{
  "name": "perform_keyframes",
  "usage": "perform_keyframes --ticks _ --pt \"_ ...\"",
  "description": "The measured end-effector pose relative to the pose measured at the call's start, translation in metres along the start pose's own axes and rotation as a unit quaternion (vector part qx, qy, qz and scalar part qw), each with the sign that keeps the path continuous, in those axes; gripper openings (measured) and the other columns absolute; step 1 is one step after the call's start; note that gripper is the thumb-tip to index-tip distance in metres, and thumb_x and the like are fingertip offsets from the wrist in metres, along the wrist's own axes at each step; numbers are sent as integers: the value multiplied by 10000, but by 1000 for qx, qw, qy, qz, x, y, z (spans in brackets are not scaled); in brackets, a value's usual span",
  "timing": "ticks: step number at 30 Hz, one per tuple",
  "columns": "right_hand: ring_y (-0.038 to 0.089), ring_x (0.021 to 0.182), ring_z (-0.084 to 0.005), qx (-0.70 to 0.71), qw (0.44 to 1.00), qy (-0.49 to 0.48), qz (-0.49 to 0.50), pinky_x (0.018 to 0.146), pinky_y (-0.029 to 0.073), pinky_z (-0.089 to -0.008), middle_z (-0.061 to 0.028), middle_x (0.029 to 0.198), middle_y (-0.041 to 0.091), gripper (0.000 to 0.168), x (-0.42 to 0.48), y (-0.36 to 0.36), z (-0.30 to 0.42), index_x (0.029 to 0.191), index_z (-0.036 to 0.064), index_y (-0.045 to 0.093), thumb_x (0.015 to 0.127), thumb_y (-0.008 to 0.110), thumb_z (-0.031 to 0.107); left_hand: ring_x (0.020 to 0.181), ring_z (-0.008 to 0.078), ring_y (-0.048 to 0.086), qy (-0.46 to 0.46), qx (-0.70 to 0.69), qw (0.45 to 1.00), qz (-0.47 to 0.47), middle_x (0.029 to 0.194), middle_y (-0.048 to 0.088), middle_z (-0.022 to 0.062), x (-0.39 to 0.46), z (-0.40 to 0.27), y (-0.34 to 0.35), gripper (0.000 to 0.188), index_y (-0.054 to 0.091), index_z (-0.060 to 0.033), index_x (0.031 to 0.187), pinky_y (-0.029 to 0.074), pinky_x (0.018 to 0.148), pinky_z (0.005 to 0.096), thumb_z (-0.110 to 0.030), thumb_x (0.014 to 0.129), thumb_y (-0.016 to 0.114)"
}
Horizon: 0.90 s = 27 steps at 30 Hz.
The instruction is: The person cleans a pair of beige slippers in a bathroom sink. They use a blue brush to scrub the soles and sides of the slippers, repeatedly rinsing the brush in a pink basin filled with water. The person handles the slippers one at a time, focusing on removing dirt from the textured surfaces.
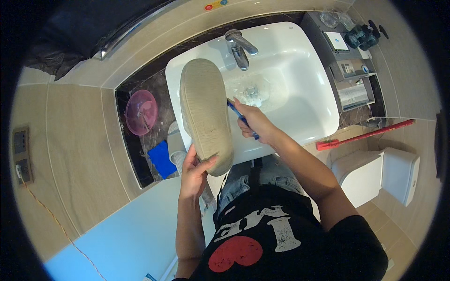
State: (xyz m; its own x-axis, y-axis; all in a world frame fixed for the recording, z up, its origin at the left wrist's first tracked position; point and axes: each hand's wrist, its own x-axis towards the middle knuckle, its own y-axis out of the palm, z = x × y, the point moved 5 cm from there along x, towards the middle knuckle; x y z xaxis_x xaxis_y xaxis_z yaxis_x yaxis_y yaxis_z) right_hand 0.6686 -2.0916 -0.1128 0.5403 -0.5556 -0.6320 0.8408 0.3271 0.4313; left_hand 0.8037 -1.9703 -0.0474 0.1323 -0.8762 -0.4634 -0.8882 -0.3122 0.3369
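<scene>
My left hand point(197, 170) grips the near end of a beige slipper point(205, 105), its sole turned up, over the left side of the white washbasin point(299, 123). In my right hand point(255, 121) is a blue-handled brush point(242, 117), whose head is at the slipper's right edge; its bristles are mostly hidden. Behind them stands a chrome faucet point(240, 49). Suds and some water lie around the drain point(250, 91). Another slipper, grey point(175, 144), rests on the dark counter at the basin's left, partly hidden behind the beige one.
A pink basin point(141, 112) and a blue cloth point(162, 159) lie on the left counter. At the right stand a grey organizer point(339, 72) and dark pump bottles point(364, 35). A red-handled brush point(365, 135) is near the white toilet point(358, 175).
</scene>
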Motion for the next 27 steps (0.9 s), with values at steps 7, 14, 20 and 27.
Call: perform_keyframes --ticks 7,14,20,27 --pt "256 377 -79 32 998 18 53 370 253 -249 26 458 298 446 1 11 -10 883 112 552 888 389 526 1009 158 520 21 40 999 -28 1097 552 89 7 -4 -11 415 449 -19 1168 374 905 298 -77 790 609" --pt "275 384 -90 24 999 -9 39 372 265 -250 15 481 320 516 -6 18 -17 1150 122 532 897 347 532 985 153 528 42 -22 982 -181 1074 548 121 33 5 -29 350 472 -3 1111 449 790 295 -256 879 538" --pt "267 383 -88 10 999 20 29 374 269 -252 24 475 306 519 -3 10 -24 1240 140 481 904 350 513 1085 233 500 5 -66 983 -169 1238 440 158 32 3 -26 509 287 -48 1309 449 866 382 -182 881 529" --pt "325 399 -62 -25 999 0 22 346 241 -246 7 510 420 467 2 16 -28 1171 113 549 891 434 467 1070 248 510 -55 -53 996 -55 1214 417 178 32 -11 -19 696 136 -74 1336 506 773 336 -141 825 604"
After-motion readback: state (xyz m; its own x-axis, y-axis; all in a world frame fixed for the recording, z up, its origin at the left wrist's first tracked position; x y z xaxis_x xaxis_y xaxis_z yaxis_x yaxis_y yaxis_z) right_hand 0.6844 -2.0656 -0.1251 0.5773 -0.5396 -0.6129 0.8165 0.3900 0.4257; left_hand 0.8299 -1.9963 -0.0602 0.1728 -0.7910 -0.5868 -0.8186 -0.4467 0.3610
